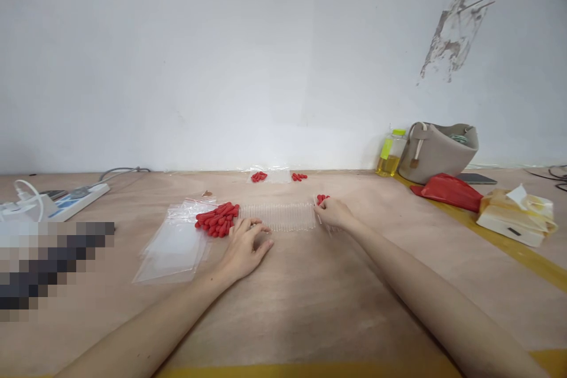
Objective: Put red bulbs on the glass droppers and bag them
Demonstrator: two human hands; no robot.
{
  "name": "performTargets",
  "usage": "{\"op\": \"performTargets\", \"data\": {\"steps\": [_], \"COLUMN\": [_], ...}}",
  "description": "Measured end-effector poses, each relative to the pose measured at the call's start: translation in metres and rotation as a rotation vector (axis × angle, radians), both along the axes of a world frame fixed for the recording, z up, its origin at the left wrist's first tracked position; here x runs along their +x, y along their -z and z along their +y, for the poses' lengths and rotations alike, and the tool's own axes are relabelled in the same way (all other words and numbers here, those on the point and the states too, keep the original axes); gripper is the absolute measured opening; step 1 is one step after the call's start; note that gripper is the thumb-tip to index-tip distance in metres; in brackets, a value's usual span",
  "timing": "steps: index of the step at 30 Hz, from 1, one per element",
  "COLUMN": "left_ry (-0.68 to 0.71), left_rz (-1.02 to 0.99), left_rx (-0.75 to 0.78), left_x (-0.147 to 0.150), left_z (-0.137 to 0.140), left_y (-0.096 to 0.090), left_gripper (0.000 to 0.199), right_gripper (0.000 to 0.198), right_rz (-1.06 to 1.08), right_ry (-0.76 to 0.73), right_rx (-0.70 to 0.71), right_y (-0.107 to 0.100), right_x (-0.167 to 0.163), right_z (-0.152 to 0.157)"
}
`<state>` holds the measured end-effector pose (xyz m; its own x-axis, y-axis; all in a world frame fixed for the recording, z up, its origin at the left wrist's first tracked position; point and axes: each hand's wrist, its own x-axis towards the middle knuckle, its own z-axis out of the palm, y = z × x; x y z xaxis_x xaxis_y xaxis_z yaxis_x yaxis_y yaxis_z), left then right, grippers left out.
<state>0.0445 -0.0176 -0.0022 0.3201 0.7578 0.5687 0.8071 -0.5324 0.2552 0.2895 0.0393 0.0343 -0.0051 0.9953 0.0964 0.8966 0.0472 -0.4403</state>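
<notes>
A row of thin clear tubes [279, 217] lies side by side on the table between my hands. My left hand [245, 245] rests at the row's left end, palm down, fingers apart and thumb out, beside a heap of red rubber bulbs [218, 220]. At the right end my right hand [330, 212] is closed in a pinch on what looks like one thin clear tube [316, 208]; its fingers partly hide it. Just behind those fingertips sits a small group of red bulbs [323, 198]. Clear zip bags [170, 251] lie under and left of the heap.
By the wall, a clear bag [277, 176] lies between two small groups of red bulbs [259, 176]. A power strip [82, 199] is at left. At right stand a bottle of yellow liquid [390, 156], a grey bag [438, 153], a red pouch [449, 192] and a tissue pack [514, 221].
</notes>
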Motion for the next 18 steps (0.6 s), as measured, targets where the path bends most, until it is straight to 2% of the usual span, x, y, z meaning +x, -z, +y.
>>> {"op": "performTargets", "data": {"steps": [3, 6, 9, 13, 18], "left_ry": [-0.154, -0.355, -0.511, -0.472, -0.426], "left_rz": [0.019, 0.037, 0.078, 0.201, 0.387], "left_rx": [0.011, 0.037, -0.024, -0.150, -0.219], "left_x": [-0.008, -0.029, -0.054, -0.073, -0.072], "left_z": [0.005, 0.020, 0.038, 0.056, 0.070], "left_y": [-0.017, -0.038, -0.054, -0.063, -0.067], "left_gripper": [0.014, 0.019, 0.021, 0.025, 0.029], "right_gripper": [0.030, 0.032, 0.038, 0.040, 0.042], "right_rz": [0.095, 0.396, 0.682, 0.861, 0.886], "right_ry": [-0.137, -0.317, -0.428, -0.465, -0.436], "right_rx": [0.002, -0.138, -0.250, -0.225, -0.186], "right_y": [-0.003, 0.005, 0.021, 0.039, 0.037], "right_x": [0.008, 0.021, 0.035, 0.044, 0.037], "right_z": [-0.017, -0.037, -0.048, -0.043, -0.032]}}
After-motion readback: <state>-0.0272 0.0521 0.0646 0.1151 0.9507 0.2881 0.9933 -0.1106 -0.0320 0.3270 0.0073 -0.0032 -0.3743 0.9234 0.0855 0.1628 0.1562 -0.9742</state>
